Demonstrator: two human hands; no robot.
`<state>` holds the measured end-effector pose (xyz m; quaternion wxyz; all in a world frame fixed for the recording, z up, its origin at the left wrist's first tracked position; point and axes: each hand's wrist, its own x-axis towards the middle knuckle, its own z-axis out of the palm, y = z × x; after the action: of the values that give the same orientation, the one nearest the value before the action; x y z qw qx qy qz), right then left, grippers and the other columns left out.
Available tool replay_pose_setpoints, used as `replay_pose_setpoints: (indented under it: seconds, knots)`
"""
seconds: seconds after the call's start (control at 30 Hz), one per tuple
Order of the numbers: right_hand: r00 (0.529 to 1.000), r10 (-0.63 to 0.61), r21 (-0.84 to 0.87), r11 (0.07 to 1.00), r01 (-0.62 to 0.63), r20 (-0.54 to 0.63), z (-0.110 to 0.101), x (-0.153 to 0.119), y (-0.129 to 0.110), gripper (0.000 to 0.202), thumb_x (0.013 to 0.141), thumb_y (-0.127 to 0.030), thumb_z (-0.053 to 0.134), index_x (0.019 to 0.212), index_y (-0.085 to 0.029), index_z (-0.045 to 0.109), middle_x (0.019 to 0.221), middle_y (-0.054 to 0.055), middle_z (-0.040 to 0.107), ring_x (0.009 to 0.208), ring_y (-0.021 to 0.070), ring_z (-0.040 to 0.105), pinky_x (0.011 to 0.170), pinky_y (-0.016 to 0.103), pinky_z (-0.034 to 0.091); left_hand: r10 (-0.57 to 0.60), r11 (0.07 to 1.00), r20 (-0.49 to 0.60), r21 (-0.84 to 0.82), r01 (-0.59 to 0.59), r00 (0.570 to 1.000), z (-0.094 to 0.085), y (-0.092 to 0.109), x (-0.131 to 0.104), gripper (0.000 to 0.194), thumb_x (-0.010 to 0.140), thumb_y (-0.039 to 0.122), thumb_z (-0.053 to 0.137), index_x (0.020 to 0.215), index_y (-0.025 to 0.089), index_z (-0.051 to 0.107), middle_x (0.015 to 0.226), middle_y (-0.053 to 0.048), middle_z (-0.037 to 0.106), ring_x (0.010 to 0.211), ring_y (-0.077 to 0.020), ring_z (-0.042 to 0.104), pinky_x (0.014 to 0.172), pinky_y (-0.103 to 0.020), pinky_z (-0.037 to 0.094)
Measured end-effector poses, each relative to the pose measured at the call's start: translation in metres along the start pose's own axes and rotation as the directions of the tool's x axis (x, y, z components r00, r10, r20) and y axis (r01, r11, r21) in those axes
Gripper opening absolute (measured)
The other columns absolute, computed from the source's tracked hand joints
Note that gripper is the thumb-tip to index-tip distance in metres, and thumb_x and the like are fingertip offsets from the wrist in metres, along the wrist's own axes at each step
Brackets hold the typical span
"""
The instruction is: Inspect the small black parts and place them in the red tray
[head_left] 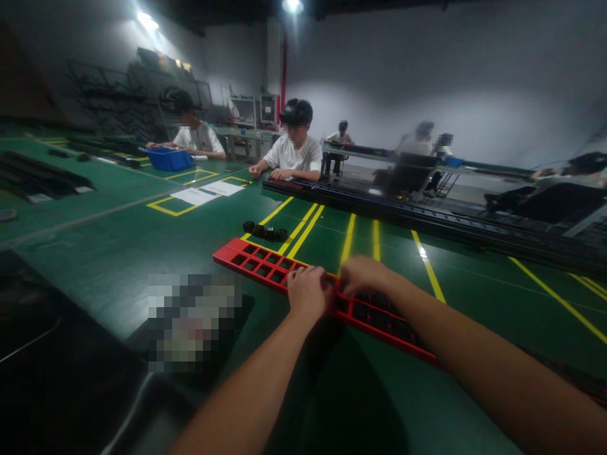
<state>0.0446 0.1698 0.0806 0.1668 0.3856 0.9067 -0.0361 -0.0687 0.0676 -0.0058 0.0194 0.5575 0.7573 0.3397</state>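
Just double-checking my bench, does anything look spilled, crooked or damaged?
Nothing clearly stands out: I see no spill or damage. The red tray looks intact where visible, and the small black parts beyond it lie in a loose row on the green table.

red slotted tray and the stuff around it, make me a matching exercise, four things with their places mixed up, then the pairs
Things
1. long red slotted tray
2. loose small black parts
3. blue plastic bin
4. flat white paper sheets

Places
A. between the bin and the black parts
B. in front of the seated person farthest left
C. under the left hand
D. just beyond the tray's left end

Pairs: 1-C, 2-D, 3-B, 4-A
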Motion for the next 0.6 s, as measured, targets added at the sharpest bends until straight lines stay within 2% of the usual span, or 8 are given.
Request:
replay_pose_setpoints:
  seconds: [0.1,0.2,0.33,0.4,0.5,0.6]
  knots:
    - [0.999,-0.029,-0.014,0.999,0.029,-0.034,-0.008,0.004,-0.001,0.031,0.099,-0.032,0.067,0.127,-0.019,0.064,0.129,0.009,0.067,0.106,0.0255,0.069,0.088,0.046,0.059,-0.003,1.000,-0.008,0.003,0.003,1.000,0.002,0.001,0.000,0.005,0.085,0.026,0.068,0.088,0.023,0.070,0.100,-0.005,0.075,0.102,-0.0270,0.063,0.094,-0.043,0.039]
    - [0.990,-0.088,-0.024,0.996,0.086,-0.112,-0.023,0.021,-0.009,0.034,0.099,-0.032,0.067,0.130,-0.019,0.062,0.133,0.010,0.065,0.111,0.0271,0.068,0.092,0.049,0.057,-0.013,1.000,-0.021,-0.002,0.013,1.000,0.003,0.002,0.001,0.009,0.085,0.027,0.067,0.093,0.023,0.071,0.103,-0.005,0.075,0.101,-0.0267,0.063,0.094,-0.043,0.039]
    - [0.971,-0.138,-0.035,0.990,0.134,-0.194,-0.042,0.067,-0.037,0.034,0.100,-0.031,0.066,0.131,-0.020,0.062,0.135,0.010,0.064,0.111,0.0269,0.067,0.092,0.049,0.058,-0.012,1.000,-0.033,-0.017,0.011,0.999,0.003,0.003,0.001,0.019,0.082,0.021,0.067,0.100,0.025,0.070,0.106,-0.003,0.075,0.101,-0.0247,0.063,0.095,-0.042,0.040]
    - [0.966,-0.139,-0.042,0.990,0.133,-0.217,-0.047,0.094,-0.057,0.032,0.100,-0.031,0.066,0.130,-0.021,0.063,0.134,0.010,0.064,0.110,0.0263,0.068,0.092,0.047,0.058,-0.010,1.000,-0.031,-0.026,0.009,0.999,0.003,0.003,0.001,0.018,0.082,0.020,0.067,0.098,0.025,0.070,0.104,-0.003,0.076,0.101,-0.0247,0.063,0.094,-0.042,0.040]
    - [0.962,-0.131,-0.049,0.991,0.123,-0.239,-0.049,0.132,-0.085,0.031,0.100,-0.031,0.065,0.129,-0.021,0.063,0.133,0.010,0.065,0.109,0.0256,0.068,0.091,0.047,0.058,-0.004,0.999,-0.007,-0.050,0.003,1.000,0.002,0.003,0.002,0.016,0.082,0.019,0.065,0.096,0.024,0.071,0.104,-0.005,0.076,0.103,-0.0268,0.063,0.094,-0.044,0.041]
    - [0.963,-0.112,-0.048,0.994,0.103,-0.246,-0.047,0.157,-0.106,0.032,0.100,-0.032,0.066,0.129,-0.019,0.063,0.131,0.010,0.065,0.107,0.0258,0.069,0.089,0.047,0.059,0.012,0.998,0.034,-0.057,-0.010,0.999,0.001,0.003,0.005,0.022,0.084,0.024,0.065,0.104,0.023,0.072,0.108,-0.009,0.075,0.108,-0.0324,0.061,0.094,-0.049,0.041]
